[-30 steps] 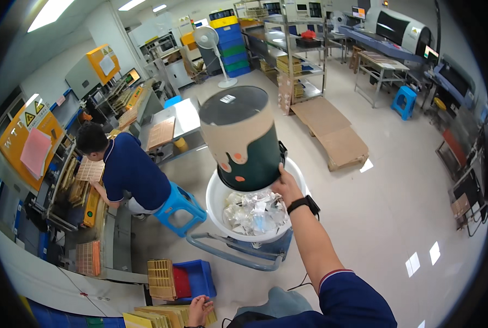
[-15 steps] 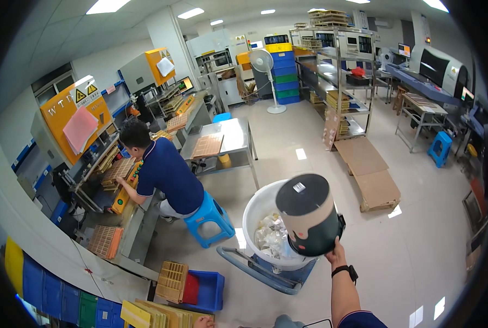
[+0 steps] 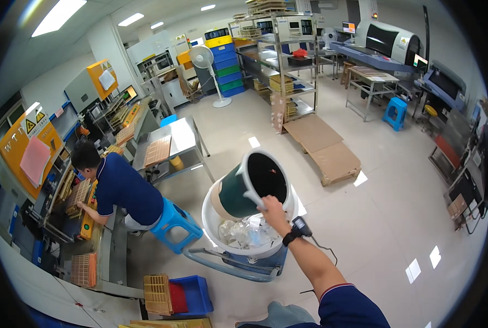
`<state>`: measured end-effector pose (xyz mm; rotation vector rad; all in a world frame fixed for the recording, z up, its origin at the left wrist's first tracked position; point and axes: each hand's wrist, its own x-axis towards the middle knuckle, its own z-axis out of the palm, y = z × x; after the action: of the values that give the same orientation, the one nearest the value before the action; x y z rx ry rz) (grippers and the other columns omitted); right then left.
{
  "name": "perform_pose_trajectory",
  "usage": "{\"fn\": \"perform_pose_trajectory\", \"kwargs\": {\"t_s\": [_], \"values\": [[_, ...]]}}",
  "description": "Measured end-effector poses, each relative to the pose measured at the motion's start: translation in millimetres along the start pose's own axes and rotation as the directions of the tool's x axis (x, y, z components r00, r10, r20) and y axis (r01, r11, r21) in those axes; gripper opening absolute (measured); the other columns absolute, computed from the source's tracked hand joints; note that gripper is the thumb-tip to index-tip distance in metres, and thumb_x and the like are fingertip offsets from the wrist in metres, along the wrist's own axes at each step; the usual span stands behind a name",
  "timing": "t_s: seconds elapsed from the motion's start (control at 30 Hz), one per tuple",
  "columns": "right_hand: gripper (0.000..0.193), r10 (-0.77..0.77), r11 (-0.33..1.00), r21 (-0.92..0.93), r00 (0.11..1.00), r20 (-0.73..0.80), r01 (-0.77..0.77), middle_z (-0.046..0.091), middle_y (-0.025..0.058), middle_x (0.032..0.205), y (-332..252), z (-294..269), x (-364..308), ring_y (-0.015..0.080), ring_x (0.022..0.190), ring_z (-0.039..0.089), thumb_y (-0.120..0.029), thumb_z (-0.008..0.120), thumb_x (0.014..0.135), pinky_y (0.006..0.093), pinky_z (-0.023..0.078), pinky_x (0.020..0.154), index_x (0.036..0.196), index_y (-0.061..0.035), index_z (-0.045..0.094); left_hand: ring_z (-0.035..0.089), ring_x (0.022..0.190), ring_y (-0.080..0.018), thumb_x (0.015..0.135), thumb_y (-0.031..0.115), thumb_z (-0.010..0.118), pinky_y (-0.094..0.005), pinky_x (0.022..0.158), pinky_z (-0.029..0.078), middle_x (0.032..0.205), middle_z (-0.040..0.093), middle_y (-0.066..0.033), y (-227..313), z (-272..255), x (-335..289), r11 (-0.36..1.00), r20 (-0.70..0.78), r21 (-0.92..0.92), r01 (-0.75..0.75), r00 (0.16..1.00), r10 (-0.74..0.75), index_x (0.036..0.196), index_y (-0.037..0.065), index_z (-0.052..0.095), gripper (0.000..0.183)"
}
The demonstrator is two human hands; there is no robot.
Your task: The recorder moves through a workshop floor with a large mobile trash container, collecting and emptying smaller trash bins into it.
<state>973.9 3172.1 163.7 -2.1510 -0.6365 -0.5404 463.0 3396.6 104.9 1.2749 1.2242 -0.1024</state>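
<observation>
My right hand [image 3: 275,212] is closed on the pale rim of a dark green and beige trash can [image 3: 232,192]. The can is tilted over a large white tub [image 3: 206,216], its black open mouth turned up toward me and to the right. Inside, the can looks dark, with a small reddish spot near the far side. Crumpled clear plastic and pale scraps [image 3: 245,232] lie in the tub, below the can. A blue-grey cart [image 3: 255,273] with a curved handle carries the tub. My left hand is out of view.
A co-worker [image 3: 126,188] sits on a blue stool [image 3: 177,224] at the left bench. Near my feet are a blue crate [image 3: 199,295] and a slotted tan tray [image 3: 157,295]. Cardboard on a pallet [image 3: 326,147] lies beyond the tub, beside a metal rack [image 3: 282,60].
The trash can has turned from upside down, base up, to mouth up and tilted. My right hand now shows on its rim. My left hand has left the view, which has swung right.
</observation>
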Motion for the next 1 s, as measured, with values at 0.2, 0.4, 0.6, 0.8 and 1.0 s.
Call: {"fn": "perform_pose_trajectory", "kwargs": {"t_s": [0.2, 0.4, 0.6, 0.8, 1.0], "values": [[0.01, -0.31, 0.905, -0.269, 0.943, 0.116, 0.331, 0.046, 0.0011, 0.072, -29.8, -10.9, -45.7, 0.018, 0.076, 0.046, -0.007, 0.048, 0.067, 0.0355, 0.034, 0.072, 0.074, -0.0134, 0.052, 0.055, 0.074, -0.0193, 0.084, 0.031, 0.043, -0.0314, 0.059, 0.047, 0.084, 0.057, -0.0104, -71.4, -56.2, 29.6, 0.992, -0.067, 0.093, 0.089, 0.994, -0.083, 0.1, 0.004, 0.048, 0.032], [0.01, -0.332, 0.872, -0.304, 0.921, 0.204, 0.382, 0.047, 0.0009, 0.072, -35.9, 4.1, -57.9, 0.0181, 0.077, 0.047, -0.01, 0.048, 0.067, 0.0365, 0.034, 0.074, 0.075, -0.0132, 0.053, 0.055, 0.079, -0.0183, 0.084, 0.033, 0.043, -0.0306, 0.063, 0.046, 0.088, 0.057, -0.0102, -68.6, -61.8, 1.4, 0.983, -0.109, 0.146, 0.11, 0.99, -0.094, 0.102, 0.004, 0.048, 0.035], [0.02, -0.34, 0.86, -0.314, 0.911, 0.234, 0.402, 0.048, 0.0023, 0.075, -93.6, -9.7, -35.6, 0.0206, 0.08, 0.046, -0.005, 0.054, 0.06, 0.0362, 0.033, 0.075, 0.078, -0.0114, 0.055, 0.06, 0.072, -0.0184, 0.078, 0.02, 0.052, -0.0271, 0.054, 0.045, 0.085, 0.055, -0.0063, -102.7, -62.6, 19.6, 0.993, -0.101, -0.115, -0.028, 0.995, 0.016, 0.094, 0.005, 0.047, 0.023], [0.026, -0.42, 0.859, -0.199, 0.871, 0.255, 0.472, 0.047, 0.0055, 0.076, -214.5, -3.9, -29.8, 0.0237, 0.079, 0.045, 0.002, 0.054, 0.057, 0.0357, 0.034, 0.074, 0.081, -0.0077, 0.054, 0.059, 0.074, -0.0171, 0.079, 0.021, 0.05, -0.0273, 0.058, 0.044, 0.089, 0.056, -0.0067, -126.4, -84.1, 6.0, 0.963, -0.075, -0.257, 0.076, 0.992, -0.098, 0.097, 0.005, 0.047, 0.024], [0.027, -0.497, 0.847, -0.048, 0.821, 0.283, 0.529, 0.048, 0.0062, 0.077, -337.9, 43.9, -63.9, 0.0247, 0.079, 0.046, 0.002, 0.054, 0.057, 0.0364, 0.034, 0.073, 0.082, -0.0075, 0.055, 0.057, 0.079, -0.0159, 0.082, 0.021, 0.048, -0.0274, 0.064, 0.044, 0.091, 0.056, -0.0062, -142.5, -126.0, 0.2, 0.905, -0.028, -0.422, 0.058, 0.997, -0.076, 0.098, 0.005, 0.047, 0.023]]}}
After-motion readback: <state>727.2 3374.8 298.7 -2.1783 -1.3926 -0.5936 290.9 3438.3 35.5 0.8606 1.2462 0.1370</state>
